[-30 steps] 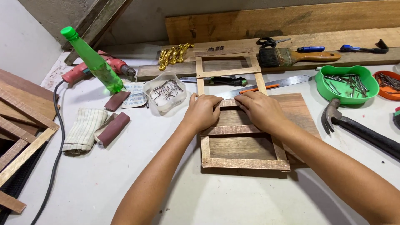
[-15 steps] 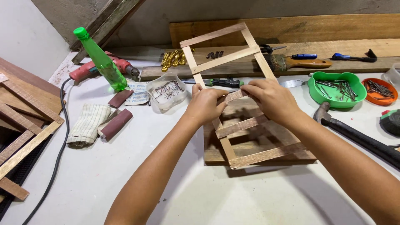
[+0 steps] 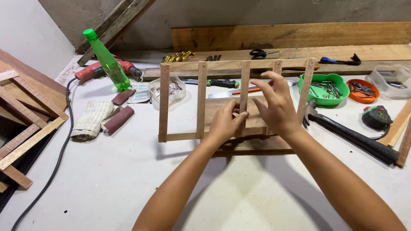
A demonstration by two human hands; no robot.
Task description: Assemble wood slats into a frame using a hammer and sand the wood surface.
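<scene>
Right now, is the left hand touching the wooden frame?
Touching. The head view shows the left hand pinching a slat of the wooden frame, fingers wrapped on the wood with no gap.
</scene>
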